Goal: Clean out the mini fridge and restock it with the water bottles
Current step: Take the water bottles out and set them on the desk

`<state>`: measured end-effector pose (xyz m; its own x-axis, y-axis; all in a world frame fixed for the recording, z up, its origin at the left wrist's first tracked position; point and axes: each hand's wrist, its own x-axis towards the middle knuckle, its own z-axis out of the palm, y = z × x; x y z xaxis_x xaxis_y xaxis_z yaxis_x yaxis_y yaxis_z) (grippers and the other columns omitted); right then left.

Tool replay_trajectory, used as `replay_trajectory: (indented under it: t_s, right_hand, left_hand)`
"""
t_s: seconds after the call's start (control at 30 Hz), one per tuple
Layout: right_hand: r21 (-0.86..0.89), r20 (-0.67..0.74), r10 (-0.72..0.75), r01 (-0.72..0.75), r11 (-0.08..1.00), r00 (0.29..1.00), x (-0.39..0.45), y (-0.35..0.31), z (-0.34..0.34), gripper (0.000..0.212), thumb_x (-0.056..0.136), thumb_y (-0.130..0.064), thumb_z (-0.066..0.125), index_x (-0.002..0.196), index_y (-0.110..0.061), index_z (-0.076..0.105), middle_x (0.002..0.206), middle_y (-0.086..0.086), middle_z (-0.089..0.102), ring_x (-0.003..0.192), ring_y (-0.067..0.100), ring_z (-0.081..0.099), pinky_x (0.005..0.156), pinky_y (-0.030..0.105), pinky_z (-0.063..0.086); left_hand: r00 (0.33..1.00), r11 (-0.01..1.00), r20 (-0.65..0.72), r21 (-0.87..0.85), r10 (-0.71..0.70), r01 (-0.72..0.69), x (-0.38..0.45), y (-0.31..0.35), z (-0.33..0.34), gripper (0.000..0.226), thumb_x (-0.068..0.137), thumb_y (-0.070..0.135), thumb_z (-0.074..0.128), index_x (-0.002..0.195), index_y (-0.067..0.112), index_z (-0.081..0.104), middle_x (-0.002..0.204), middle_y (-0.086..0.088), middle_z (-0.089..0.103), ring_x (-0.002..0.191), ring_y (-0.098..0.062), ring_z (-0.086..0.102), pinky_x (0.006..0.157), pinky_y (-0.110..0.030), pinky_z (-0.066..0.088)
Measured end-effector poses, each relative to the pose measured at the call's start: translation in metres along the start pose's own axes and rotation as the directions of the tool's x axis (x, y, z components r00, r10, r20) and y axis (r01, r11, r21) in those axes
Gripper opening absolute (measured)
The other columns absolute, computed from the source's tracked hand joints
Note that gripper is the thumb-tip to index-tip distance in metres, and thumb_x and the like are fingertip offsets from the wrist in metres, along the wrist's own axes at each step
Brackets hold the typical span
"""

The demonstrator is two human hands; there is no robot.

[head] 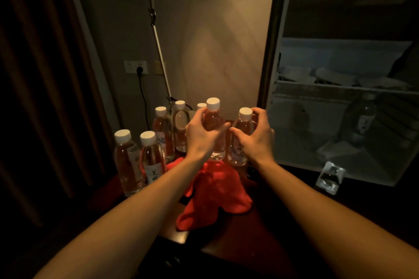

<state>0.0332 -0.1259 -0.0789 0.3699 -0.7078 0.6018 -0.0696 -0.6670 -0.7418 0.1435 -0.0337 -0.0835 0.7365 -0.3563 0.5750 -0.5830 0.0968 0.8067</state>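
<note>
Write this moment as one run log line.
left hand: grips bottle | right hand: grips second bottle | fridge: open

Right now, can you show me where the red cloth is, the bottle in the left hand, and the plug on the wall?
red cloth [215,197]: head view, on its crumpled middle.
left-hand bottle [213,104]: head view, on its white cap.
wall plug [140,70]: head view, on the black plug body.

We see two bare forearms reaching in from the bottom edge, with no sleeves showing at any point. Our left hand [201,136] and right hand [256,138] wear no gloves, rings, watch or bands that we can make out.
</note>
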Motion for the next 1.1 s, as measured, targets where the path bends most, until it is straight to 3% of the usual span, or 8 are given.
replay_trajectory:
  t_s: [0.13,0.3,0.5,0.67,0.77,0.87,1.0,1.1]
  right_hand:
    - [0.009,0.018,0.082,-0.082,0.997,0.997,0.0,0.015,0.02,0.06,0.073,-0.017,0.081,0.123,-0.02,0.05,0.106,0.0,0.068,0.097,0.015,0.065,0.077,0.02,0.046]
    - [-0.009,0.011,0.179,-0.179,0.984,0.984,0.004,0.026,0.034,0.065,0.075,-0.027,0.08,0.131,-0.024,0.047,0.116,0.005,0.065,0.106,0.019,0.062,0.082,0.021,0.045]
    - [-0.198,0.022,0.162,-0.155,0.968,0.986,0.005,0.022,0.032,0.068,0.078,-0.042,0.076,0.135,-0.022,0.046,0.122,0.006,0.063,0.114,0.024,0.058,0.091,0.031,0.045]
    - [-0.328,0.004,0.139,-0.13,0.936,0.99,0.002,0.017,0.028,0.054,0.077,-0.053,0.071,0.121,-0.024,0.054,0.113,0.005,0.068,0.106,0.028,0.063,0.083,0.034,0.049]
    - [-0.385,-0.011,0.135,-0.128,0.914,0.991,0.002,0.012,0.024,0.049,0.079,-0.054,0.068,0.115,-0.023,0.059,0.108,0.006,0.07,0.102,0.029,0.064,0.08,0.035,0.05]
    - [-0.398,-0.009,0.135,-0.128,0.908,0.991,0.003,0.012,0.022,0.046,0.079,-0.054,0.068,0.11,-0.022,0.064,0.106,0.004,0.07,0.101,0.025,0.064,0.08,0.033,0.05]
    - [-0.377,0.017,0.156,-0.138,0.916,0.988,0.003,0.007,0.016,0.046,0.081,-0.044,0.072,0.115,-0.014,0.064,0.117,0.007,0.059,0.111,0.024,0.052,0.091,0.03,0.041]
    - [-0.282,0.053,0.195,-0.173,0.944,0.979,0.003,0.005,0.005,0.05,0.081,-0.033,0.075,0.123,-0.01,0.059,0.12,0.01,0.053,0.114,0.022,0.052,0.088,0.018,0.034]
  left_hand:
    - [0.996,0.999,0.09,0.029,-0.028,0.025,0.018,-0.024,0.023,0.054,0.065,0.033,0.087,0.112,0.024,0.063,0.097,0.008,0.072,0.093,-0.004,0.067,0.085,-0.029,0.055]
    - [0.986,0.999,0.159,0.034,-0.045,0.04,0.032,-0.043,0.041,0.047,0.076,0.019,0.08,0.119,0.017,0.059,0.105,0.004,0.067,0.1,-0.01,0.064,0.087,-0.022,0.049]
    - [0.968,0.996,0.238,0.063,-0.083,0.07,0.039,-0.065,0.053,0.043,0.085,0.019,0.072,0.123,0.011,0.053,0.118,-0.005,0.063,0.111,-0.019,0.06,0.1,-0.04,0.047]
    - [0.937,0.992,0.328,0.056,-0.123,0.11,0.036,-0.064,0.051,0.052,0.091,0.024,0.066,0.137,0.012,0.046,0.132,-0.008,0.058,0.124,-0.02,0.053,0.108,-0.042,0.041]
    - [0.935,0.991,0.328,0.037,-0.133,0.128,0.035,-0.056,0.047,0.058,0.09,0.024,0.067,0.141,0.012,0.044,0.136,-0.007,0.055,0.127,-0.017,0.05,0.109,-0.033,0.039]
    - [0.94,0.995,0.327,0.058,-0.097,0.083,0.033,-0.049,0.043,0.052,0.089,0.017,0.067,0.137,0.012,0.048,0.131,-0.004,0.059,0.12,-0.01,0.051,0.098,-0.022,0.038]
    - [0.952,0.993,0.285,0.063,-0.11,0.096,0.031,-0.045,0.036,0.06,0.086,0.016,0.07,0.14,0.012,0.045,0.133,-0.005,0.058,0.125,-0.016,0.051,0.106,-0.031,0.041]
    - [0.968,0.994,0.231,0.069,-0.094,0.08,0.027,-0.034,0.029,0.061,0.085,0.015,0.069,0.141,0.014,0.044,0.134,-0.004,0.058,0.126,-0.016,0.052,0.108,-0.034,0.041]
